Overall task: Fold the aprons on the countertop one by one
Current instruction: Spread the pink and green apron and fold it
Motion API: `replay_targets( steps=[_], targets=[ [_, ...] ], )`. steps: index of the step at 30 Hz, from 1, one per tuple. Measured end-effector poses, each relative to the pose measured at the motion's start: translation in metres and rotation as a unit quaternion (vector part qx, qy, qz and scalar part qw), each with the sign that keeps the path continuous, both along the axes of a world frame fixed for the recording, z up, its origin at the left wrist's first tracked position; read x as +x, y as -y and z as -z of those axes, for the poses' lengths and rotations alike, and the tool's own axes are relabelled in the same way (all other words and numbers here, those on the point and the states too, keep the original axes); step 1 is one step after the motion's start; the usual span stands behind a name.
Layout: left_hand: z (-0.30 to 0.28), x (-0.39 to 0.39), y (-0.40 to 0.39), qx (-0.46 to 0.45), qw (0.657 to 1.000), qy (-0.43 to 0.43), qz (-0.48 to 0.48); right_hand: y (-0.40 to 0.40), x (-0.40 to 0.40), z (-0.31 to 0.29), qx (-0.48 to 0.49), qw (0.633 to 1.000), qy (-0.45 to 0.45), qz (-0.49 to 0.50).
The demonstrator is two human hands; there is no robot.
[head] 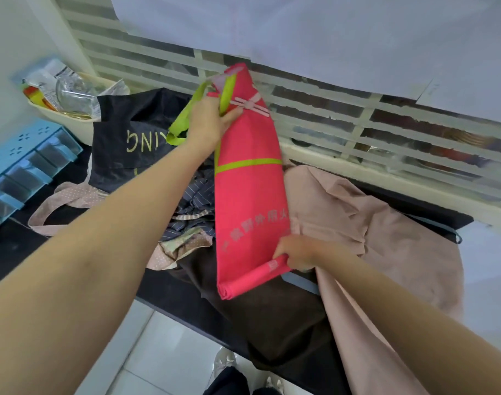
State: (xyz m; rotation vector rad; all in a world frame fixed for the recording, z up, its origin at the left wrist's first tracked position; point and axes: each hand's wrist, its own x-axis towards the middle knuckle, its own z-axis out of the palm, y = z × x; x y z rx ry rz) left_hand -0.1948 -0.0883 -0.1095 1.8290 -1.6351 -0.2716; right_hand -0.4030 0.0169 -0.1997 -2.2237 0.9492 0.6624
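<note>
Fingers of the left hand [208, 121] curl around the top of the pink apron [247, 181], bunching its green strap [186, 118] just under the bib; fingers of the right hand [296, 252] pinch the rolled bottom hem at its right end. Between the two grips the apron hangs as a long narrow strip, already doubled lengthwise, held slanting above the countertop [172, 289] and the other aprons piled there.

To do this step well, I judge that both grips should hold firm while the strip is kept taut, so the long edges stay matched. The strap is best tucked inside the fold, since it hangs loose to the left. Bringing top to hem, or hem to top, would halve the length; letting the fold sag over the heap risks snagging.

Under it lie a beige apron [371, 223] draped over the counter edge, a brown one [272, 323], a striped one [192, 201] and a dark one [135, 149] with gold lettering. A blue drawer rack [24, 169] stands at the far left.
</note>
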Motion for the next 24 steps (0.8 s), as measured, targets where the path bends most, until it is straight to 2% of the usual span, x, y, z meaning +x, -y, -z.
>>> replay_targets(
  steps=[4,5,8,9,11,13,14,17,18,19,21,24],
  targets=[
    [0.032,0.016,0.003,0.133,0.984,-0.118,0.013,-0.01,0.002,0.018,0.015,0.999,0.03,0.043],
    [0.042,0.018,-0.006,0.119,0.987,-0.108,0.01,-0.014,0.002,0.02,0.015,0.998,0.032,0.05],
    [0.065,0.015,-0.058,0.019,0.999,0.015,-0.032,-0.018,0.0,0.026,0.006,0.999,0.04,0.034],
    [0.074,0.013,-0.08,0.012,1.0,0.028,-0.006,-0.018,-0.001,0.028,0.008,0.999,0.039,0.035],
    [0.089,0.006,-0.125,0.099,0.99,-0.038,0.092,-0.017,-0.002,0.03,0.02,0.997,0.042,0.06],
    [0.105,0.005,-0.162,0.257,0.941,-0.175,0.133,-0.017,-0.005,0.03,0.027,0.993,0.064,0.097],
    [0.109,0.006,-0.176,0.314,0.91,-0.244,0.119,-0.017,-0.007,0.031,0.033,0.989,0.078,0.117],
    [0.123,0.011,-0.204,0.375,0.81,-0.445,0.064,-0.014,-0.016,0.04,0.04,0.963,0.127,0.235],
    [0.127,0.011,-0.208,0.383,0.781,-0.491,0.051,-0.013,-0.018,0.044,0.061,0.942,0.152,0.292],
    [0.131,0.01,-0.21,0.385,0.768,-0.51,0.039,-0.015,-0.02,0.046,0.086,0.921,0.175,0.338],
    [0.137,0.003,-0.213,0.392,0.775,-0.495,0.017,-0.022,-0.02,0.048,0.141,0.882,0.205,0.4],
    [0.144,-0.012,-0.217,0.385,0.817,-0.429,0.013,-0.039,-0.018,0.053,0.209,0.827,0.229,0.469]
  ],
)
